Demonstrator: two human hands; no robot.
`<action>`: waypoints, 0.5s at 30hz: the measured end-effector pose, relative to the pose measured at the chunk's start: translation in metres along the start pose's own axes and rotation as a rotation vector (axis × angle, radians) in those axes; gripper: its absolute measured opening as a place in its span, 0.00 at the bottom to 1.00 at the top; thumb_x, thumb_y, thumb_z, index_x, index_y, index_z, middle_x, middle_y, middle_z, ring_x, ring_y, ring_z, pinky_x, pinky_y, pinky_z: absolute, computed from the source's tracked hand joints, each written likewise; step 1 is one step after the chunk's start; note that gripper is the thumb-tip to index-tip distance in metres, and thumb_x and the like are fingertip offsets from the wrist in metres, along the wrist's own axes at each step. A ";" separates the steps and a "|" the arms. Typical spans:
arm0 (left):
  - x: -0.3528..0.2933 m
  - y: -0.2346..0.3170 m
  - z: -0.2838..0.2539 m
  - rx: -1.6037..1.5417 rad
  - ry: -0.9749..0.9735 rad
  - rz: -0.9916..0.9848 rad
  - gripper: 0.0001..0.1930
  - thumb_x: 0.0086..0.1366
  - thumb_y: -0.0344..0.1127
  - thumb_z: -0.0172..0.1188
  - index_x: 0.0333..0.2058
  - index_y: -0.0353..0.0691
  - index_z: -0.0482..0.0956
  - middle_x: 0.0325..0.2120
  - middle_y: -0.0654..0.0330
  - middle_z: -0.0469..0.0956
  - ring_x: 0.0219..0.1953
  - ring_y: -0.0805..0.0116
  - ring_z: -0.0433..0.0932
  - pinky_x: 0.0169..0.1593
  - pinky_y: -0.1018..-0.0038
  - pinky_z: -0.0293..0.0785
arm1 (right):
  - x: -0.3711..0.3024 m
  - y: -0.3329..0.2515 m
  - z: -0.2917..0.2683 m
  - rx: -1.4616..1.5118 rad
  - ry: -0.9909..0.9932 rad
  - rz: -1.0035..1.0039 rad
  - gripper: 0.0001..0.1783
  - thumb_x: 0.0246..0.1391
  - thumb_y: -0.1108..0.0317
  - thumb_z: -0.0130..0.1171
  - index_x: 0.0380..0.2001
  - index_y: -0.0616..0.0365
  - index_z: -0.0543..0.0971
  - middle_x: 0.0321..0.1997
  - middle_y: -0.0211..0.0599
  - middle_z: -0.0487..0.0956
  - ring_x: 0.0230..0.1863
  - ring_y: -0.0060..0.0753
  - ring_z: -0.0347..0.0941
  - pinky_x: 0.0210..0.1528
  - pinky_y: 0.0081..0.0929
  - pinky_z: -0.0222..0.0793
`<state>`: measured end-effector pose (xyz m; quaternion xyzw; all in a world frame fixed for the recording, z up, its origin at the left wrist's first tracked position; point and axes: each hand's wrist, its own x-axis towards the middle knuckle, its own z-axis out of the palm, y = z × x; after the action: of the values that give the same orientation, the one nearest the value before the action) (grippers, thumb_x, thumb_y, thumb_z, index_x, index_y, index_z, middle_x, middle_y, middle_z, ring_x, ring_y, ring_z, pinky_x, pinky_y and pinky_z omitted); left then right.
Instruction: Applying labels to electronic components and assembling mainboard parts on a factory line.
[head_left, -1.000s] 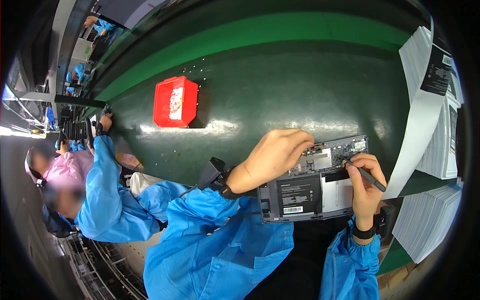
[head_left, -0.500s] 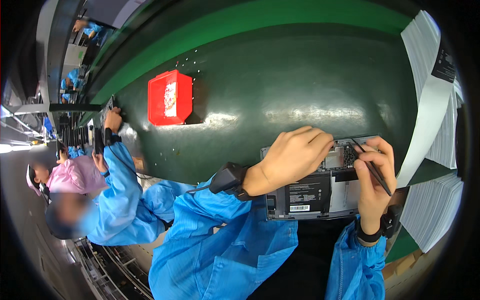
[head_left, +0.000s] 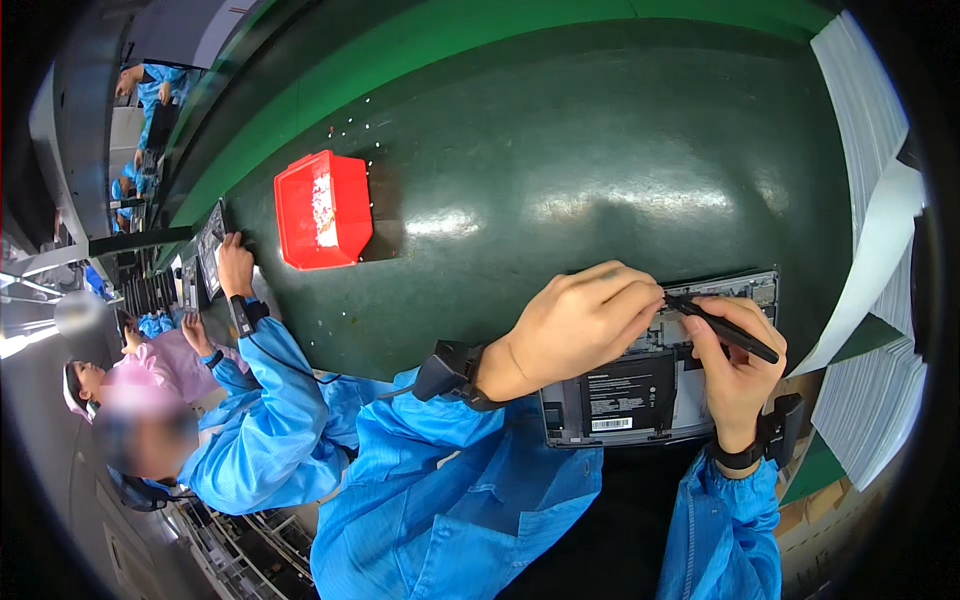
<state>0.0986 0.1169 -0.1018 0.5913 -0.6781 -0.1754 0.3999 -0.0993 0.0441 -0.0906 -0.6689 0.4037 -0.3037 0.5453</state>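
Observation:
An opened laptop base (head_left: 567, 412) lies in front of me, its inner parts bare and a black battery (head_left: 630, 392) along its near side. My right hand (head_left: 738, 350) grips black tweezers (head_left: 735, 333) slantwise over the far part of the laptop, tips pointing left. Right at those tips, my left hand (head_left: 580, 325) has thumb and fingers pinched together above the laptop's far left part. Whatever sits between the left fingertips is too small or hidden to make out. Much of the circuit board is covered by both hands.
A red bin (head_left: 350, 215) with small white pieces stands on the green table (head_left: 480, 140), a few pieces scattered beside it. White sheet stacks (head_left: 875, 415) stand at the right. On the left, a co-worker in a blue sleeve (head_left: 285, 370) handles another laptop part (head_left: 211, 245).
The tweezers have swung flatter and their tips now meet my left fingertips. My left hand has its fingers pinched closer together. The whole view has shifted slightly.

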 end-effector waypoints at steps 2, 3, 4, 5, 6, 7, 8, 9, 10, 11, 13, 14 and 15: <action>0.000 0.002 0.001 -0.018 0.000 -0.016 0.10 0.56 0.25 0.70 0.36 0.33 0.80 0.35 0.56 0.83 0.34 0.58 0.83 0.37 0.69 0.82 | 0.000 0.001 0.000 -0.004 0.010 -0.006 0.12 0.48 0.82 0.71 0.38 0.68 0.83 0.38 0.44 0.84 0.37 0.28 0.81 0.40 0.21 0.76; 0.000 0.002 0.001 -0.020 0.006 -0.029 0.09 0.55 0.25 0.70 0.35 0.33 0.81 0.35 0.56 0.83 0.35 0.58 0.84 0.37 0.69 0.82 | 0.000 0.000 0.000 -0.003 0.008 -0.002 0.12 0.48 0.82 0.71 0.38 0.68 0.83 0.38 0.44 0.84 0.37 0.28 0.81 0.40 0.21 0.76; 0.000 0.003 0.001 -0.022 0.012 -0.044 0.09 0.55 0.24 0.70 0.35 0.33 0.81 0.35 0.55 0.83 0.35 0.58 0.84 0.38 0.68 0.82 | 0.001 0.000 -0.001 -0.027 -0.001 -0.012 0.12 0.48 0.82 0.71 0.38 0.68 0.83 0.38 0.44 0.84 0.37 0.29 0.81 0.40 0.21 0.76; -0.001 0.003 0.001 -0.023 0.011 -0.048 0.09 0.55 0.24 0.70 0.35 0.33 0.81 0.35 0.55 0.83 0.35 0.58 0.84 0.38 0.68 0.82 | 0.001 -0.001 -0.001 -0.051 -0.010 -0.022 0.12 0.48 0.82 0.71 0.38 0.68 0.83 0.38 0.44 0.84 0.37 0.30 0.81 0.40 0.22 0.76; -0.001 0.003 0.001 -0.022 0.017 -0.055 0.09 0.55 0.24 0.70 0.35 0.32 0.81 0.35 0.55 0.83 0.35 0.58 0.84 0.38 0.68 0.83 | 0.002 0.000 -0.001 -0.051 -0.012 -0.017 0.12 0.48 0.82 0.71 0.38 0.68 0.83 0.38 0.44 0.84 0.37 0.30 0.81 0.40 0.22 0.76; -0.001 0.003 0.002 -0.023 0.022 -0.060 0.09 0.55 0.24 0.70 0.34 0.32 0.81 0.35 0.55 0.83 0.35 0.58 0.84 0.38 0.68 0.83 | 0.002 0.000 -0.001 -0.050 -0.012 -0.023 0.12 0.48 0.82 0.71 0.38 0.68 0.83 0.38 0.45 0.84 0.37 0.30 0.81 0.40 0.22 0.76; -0.001 0.004 0.002 -0.026 0.020 -0.062 0.09 0.55 0.24 0.70 0.34 0.32 0.81 0.35 0.55 0.83 0.35 0.58 0.84 0.38 0.68 0.83 | 0.002 0.000 -0.001 -0.049 -0.012 -0.029 0.12 0.48 0.82 0.71 0.38 0.68 0.83 0.38 0.45 0.84 0.37 0.31 0.81 0.40 0.22 0.77; -0.001 0.004 0.002 -0.030 0.020 -0.068 0.09 0.55 0.24 0.70 0.34 0.32 0.81 0.35 0.55 0.83 0.35 0.58 0.84 0.38 0.68 0.83 | 0.001 0.000 -0.001 -0.050 -0.012 -0.024 0.12 0.48 0.82 0.71 0.38 0.68 0.83 0.38 0.45 0.84 0.37 0.31 0.81 0.40 0.22 0.77; 0.000 0.004 0.001 -0.033 0.020 -0.073 0.09 0.55 0.24 0.70 0.34 0.32 0.81 0.35 0.55 0.83 0.35 0.58 0.84 0.38 0.68 0.83 | 0.001 0.001 -0.001 -0.046 -0.007 -0.022 0.12 0.48 0.82 0.71 0.38 0.68 0.83 0.38 0.45 0.84 0.37 0.31 0.81 0.40 0.22 0.76; 0.000 0.004 0.002 -0.033 0.018 -0.075 0.09 0.55 0.24 0.70 0.34 0.32 0.81 0.35 0.55 0.83 0.35 0.58 0.84 0.38 0.68 0.83 | 0.001 0.001 -0.001 -0.043 -0.003 -0.021 0.12 0.48 0.82 0.71 0.38 0.68 0.83 0.38 0.45 0.84 0.37 0.30 0.81 0.40 0.22 0.76; 0.000 0.004 0.002 -0.048 0.021 -0.082 0.08 0.55 0.24 0.70 0.34 0.32 0.81 0.35 0.54 0.83 0.35 0.57 0.84 0.39 0.68 0.83 | 0.001 -0.001 -0.002 -0.049 -0.003 -0.017 0.12 0.48 0.82 0.71 0.38 0.68 0.83 0.38 0.45 0.84 0.36 0.30 0.81 0.39 0.22 0.76; 0.000 0.004 0.002 -0.049 0.020 -0.083 0.08 0.55 0.24 0.70 0.34 0.32 0.81 0.35 0.54 0.83 0.35 0.57 0.84 0.39 0.68 0.83 | 0.001 -0.002 -0.002 -0.056 -0.003 -0.015 0.12 0.48 0.82 0.71 0.37 0.68 0.83 0.38 0.45 0.84 0.36 0.30 0.81 0.39 0.22 0.76; 0.000 0.005 0.001 -0.045 0.019 -0.084 0.08 0.55 0.24 0.70 0.34 0.32 0.81 0.35 0.54 0.83 0.35 0.57 0.84 0.38 0.68 0.83 | 0.001 -0.003 -0.002 -0.056 -0.002 -0.013 0.12 0.48 0.82 0.71 0.37 0.68 0.83 0.38 0.45 0.84 0.36 0.30 0.81 0.39 0.22 0.76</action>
<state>0.0945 0.1174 -0.0991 0.6117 -0.6447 -0.2018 0.4116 -0.0994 0.0422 -0.0878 -0.6870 0.4070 -0.2951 0.5247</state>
